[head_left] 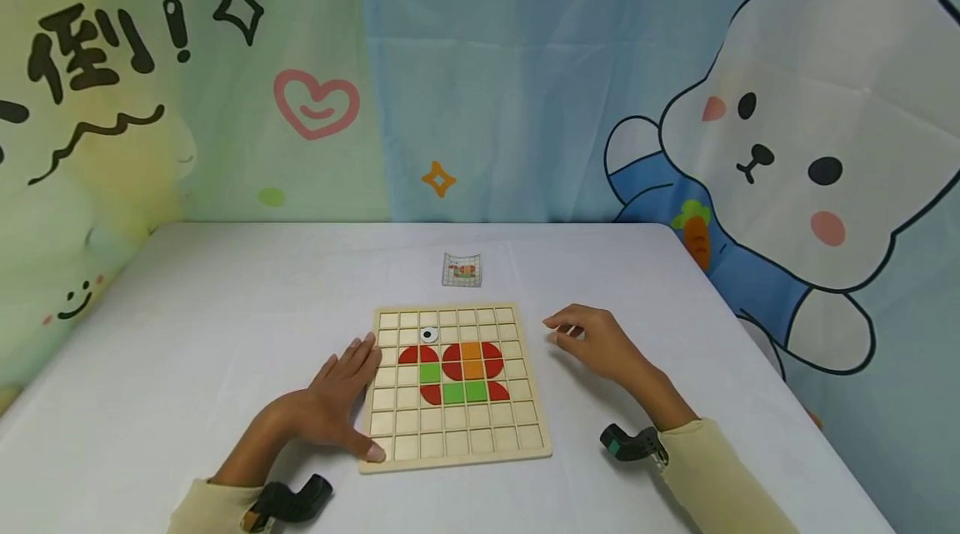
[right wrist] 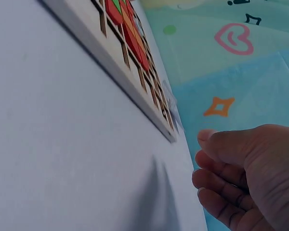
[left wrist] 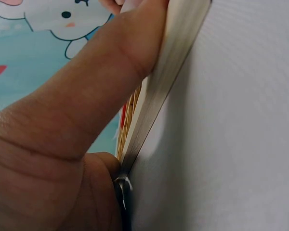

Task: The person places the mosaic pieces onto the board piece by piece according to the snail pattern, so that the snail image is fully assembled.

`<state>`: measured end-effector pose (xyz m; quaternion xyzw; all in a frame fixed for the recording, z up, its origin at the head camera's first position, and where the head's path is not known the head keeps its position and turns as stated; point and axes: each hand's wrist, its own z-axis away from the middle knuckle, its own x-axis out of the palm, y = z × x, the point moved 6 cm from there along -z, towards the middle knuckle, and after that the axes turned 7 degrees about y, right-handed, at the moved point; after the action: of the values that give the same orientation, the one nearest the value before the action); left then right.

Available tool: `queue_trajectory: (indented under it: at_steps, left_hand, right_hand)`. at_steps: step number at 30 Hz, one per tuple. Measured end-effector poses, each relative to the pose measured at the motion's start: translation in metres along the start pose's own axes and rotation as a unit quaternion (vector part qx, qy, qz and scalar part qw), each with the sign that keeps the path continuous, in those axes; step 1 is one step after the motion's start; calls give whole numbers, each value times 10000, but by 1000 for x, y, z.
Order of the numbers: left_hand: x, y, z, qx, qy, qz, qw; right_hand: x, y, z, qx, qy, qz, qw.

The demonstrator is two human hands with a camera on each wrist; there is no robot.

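A square wooden grid board [head_left: 457, 462] lies on the table, bearing red, orange and green pieces [head_left: 453, 391] and one eye piece [head_left: 428, 335]. Spread along its left edge is my left hand [head_left: 330, 401]; the fingers are straight, and the thumb presses on the near left corner. The left wrist view shows that thumb [left wrist: 120, 53] against the board's side [left wrist: 156, 91]. My right hand [head_left: 600, 342] is held just right of the board, apart from it. Its fingers [right wrist: 221, 183] bend loosely with nothing between them, as the right wrist view shows.
A small printed picture card [head_left: 461, 270] with a coloured grid figure lies behind the board. White cloth covers the table [head_left: 225, 309]. A cartoon-printed curtain [head_left: 487, 84] hangs behind it. Each wrist carries a black camera mount, such as the left one [head_left: 294, 501].
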<state>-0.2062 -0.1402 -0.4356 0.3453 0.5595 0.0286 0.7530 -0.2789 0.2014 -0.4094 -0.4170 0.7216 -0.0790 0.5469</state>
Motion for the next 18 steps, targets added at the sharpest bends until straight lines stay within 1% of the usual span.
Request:
queue_trajectory:
  at_steps: [5, 9, 15, 18]
  left_hand:
    - [0, 0, 0, -16, -23, 35, 10000]
    - [0, -1, 0, -98, -61, 56, 9999]
    - [0, -1, 0, -128, -57, 2, 9999]
    - [0, 1, 0, -58, -40, 9, 10000]
  right_hand:
    - [-13, 13, 9, 36, 175, 178, 9997]
    - [-23, 24, 14, 239, 276, 294, 9989]
    - [-36, 43, 21, 822, 212, 497, 9951]
    - [-43, 54, 28, 1255, 108, 587, 9903]
